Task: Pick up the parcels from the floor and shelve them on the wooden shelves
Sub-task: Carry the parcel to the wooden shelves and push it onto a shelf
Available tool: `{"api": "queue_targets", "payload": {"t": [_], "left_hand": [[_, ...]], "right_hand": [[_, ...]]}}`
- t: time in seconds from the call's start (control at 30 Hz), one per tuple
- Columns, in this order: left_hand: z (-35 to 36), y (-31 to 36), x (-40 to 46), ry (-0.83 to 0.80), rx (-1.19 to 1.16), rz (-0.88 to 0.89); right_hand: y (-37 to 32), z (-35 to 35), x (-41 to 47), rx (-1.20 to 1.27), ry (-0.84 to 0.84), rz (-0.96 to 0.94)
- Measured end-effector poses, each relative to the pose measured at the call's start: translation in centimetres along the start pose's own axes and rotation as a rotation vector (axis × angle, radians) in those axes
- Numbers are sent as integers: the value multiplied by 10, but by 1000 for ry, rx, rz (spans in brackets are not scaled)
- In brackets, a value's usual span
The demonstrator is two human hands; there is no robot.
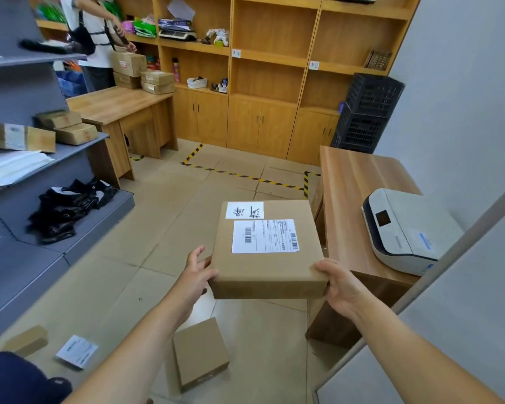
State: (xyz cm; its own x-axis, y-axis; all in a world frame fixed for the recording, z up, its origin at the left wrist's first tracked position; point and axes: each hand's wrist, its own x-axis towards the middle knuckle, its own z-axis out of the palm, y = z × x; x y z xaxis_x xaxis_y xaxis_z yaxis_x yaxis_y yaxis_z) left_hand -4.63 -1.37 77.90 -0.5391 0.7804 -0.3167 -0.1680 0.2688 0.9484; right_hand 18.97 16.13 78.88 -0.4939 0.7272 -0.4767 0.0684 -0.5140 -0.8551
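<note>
I hold a flat brown cardboard parcel (pixel 267 269) with two white labels on top, level in front of me above the floor. My left hand (pixel 197 277) grips its near left corner. My right hand (pixel 337 282) grips its near right corner. On the floor below lie another brown parcel (pixel 200 354), a small brown box (pixel 27 341) and a white label packet (pixel 77 351). The wooden shelves (pixel 274 58) stand against the far wall, most of their middle and right compartments bare.
A wooden desk (pixel 350 199) with a white label printer (pixel 403 228) stands close on my right. Grey metal shelving (pixel 41 170) with boxes and black bags lines the left. Another person (pixel 96 39) handles boxes at a far-left desk (pixel 114 103). Black crates (pixel 368 112) are stacked at the back right.
</note>
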Motion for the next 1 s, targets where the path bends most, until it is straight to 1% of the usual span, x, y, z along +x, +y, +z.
{"api": "queue_targets", "payload": {"t": [0.17, 0.27, 0.33, 0.37, 0.5, 0.57, 0.67, 0.83, 0.9, 1.0], "left_hand": [[1, 8, 3, -26, -68, 77], [-5, 9, 7, -54, -35, 93], [-7, 11, 8, -65, 65, 107], [-8, 13, 10, -44, 139, 122], [-19, 36, 23, 198, 458, 260], [-30, 52, 31, 241, 581, 337], [-50, 70, 37, 122, 663, 356], [-73, 76, 35, -261, 559, 198], [-77, 76, 32, -346, 506, 149], [-84, 73, 31, -425, 452, 112]], "right_hand": [[-11, -7, -1, -90, -61, 9], [-24, -8, -1, -148, -97, -8], [-37, -5, -2, -184, -97, -48], [-44, -3, -3, -207, -87, -74], [-73, 2, -5, -336, -82, -137], [-86, 5, -7, -421, -135, -150], [-106, 9, -12, -555, -220, -163], [-132, 20, -17, -693, -316, -164], [-138, 26, -17, -720, -329, -166], [-144, 34, -18, -742, -332, -174]]}}
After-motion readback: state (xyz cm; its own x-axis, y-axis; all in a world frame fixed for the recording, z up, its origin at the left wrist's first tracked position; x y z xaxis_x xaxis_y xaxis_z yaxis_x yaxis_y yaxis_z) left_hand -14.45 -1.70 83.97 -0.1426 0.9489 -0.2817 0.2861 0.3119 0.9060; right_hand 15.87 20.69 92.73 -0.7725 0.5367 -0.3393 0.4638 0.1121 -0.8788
